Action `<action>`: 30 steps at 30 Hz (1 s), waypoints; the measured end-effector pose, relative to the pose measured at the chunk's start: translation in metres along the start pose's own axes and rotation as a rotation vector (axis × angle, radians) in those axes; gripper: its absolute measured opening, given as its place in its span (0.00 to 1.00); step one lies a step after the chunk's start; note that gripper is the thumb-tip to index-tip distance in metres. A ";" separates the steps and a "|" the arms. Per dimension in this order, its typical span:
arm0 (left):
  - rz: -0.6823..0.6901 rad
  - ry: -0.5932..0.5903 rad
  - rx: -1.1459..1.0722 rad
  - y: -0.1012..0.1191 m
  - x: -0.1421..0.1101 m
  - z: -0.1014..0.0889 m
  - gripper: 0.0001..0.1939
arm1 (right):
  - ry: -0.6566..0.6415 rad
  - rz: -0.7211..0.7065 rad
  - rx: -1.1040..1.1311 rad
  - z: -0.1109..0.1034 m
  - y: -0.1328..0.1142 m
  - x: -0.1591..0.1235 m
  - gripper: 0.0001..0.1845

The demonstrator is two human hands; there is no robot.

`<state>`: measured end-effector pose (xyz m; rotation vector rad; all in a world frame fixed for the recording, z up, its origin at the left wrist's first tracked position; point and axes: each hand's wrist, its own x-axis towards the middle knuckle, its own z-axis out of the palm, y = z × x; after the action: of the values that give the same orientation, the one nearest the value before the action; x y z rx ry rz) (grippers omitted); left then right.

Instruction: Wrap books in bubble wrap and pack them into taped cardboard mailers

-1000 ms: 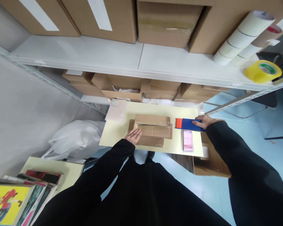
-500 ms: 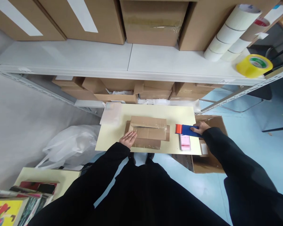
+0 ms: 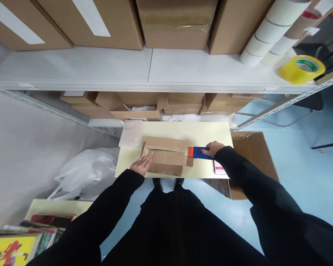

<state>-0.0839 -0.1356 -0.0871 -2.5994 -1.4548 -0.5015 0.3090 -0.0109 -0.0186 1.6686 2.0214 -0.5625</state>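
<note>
At a pale-yellow rectangular bench beside white metal shelving, your right hand grips a blue, orange-ended tool; your left hand, fingers extended, touches a brown cardboard box.

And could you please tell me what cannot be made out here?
In the head view:
Rear of the blue-and-orange tool: hidden by the right hand.
Inside the cardboard box: hidden by its flaps.
Part of the pink-faced item: covered by the right sleeve.
Writing on the right shelf label: too small.
Tops of the upper boxes: cut off by the edge.
</note>
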 end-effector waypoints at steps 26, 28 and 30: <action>-0.114 -0.515 -0.044 0.024 0.105 -0.007 0.66 | -0.052 0.086 -0.090 -0.019 -0.013 -0.026 0.31; -0.111 -0.511 -0.051 0.024 0.105 -0.007 0.66 | -0.050 0.108 -0.093 -0.028 -0.040 -0.023 0.32; -0.108 -0.505 -0.056 0.025 0.104 -0.008 0.66 | -0.027 0.095 -0.101 -0.036 -0.064 -0.019 0.31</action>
<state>-0.0143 -0.0668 -0.0428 -2.8351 -1.7427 0.1271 0.2461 -0.0174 0.0233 1.6777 1.9073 -0.4407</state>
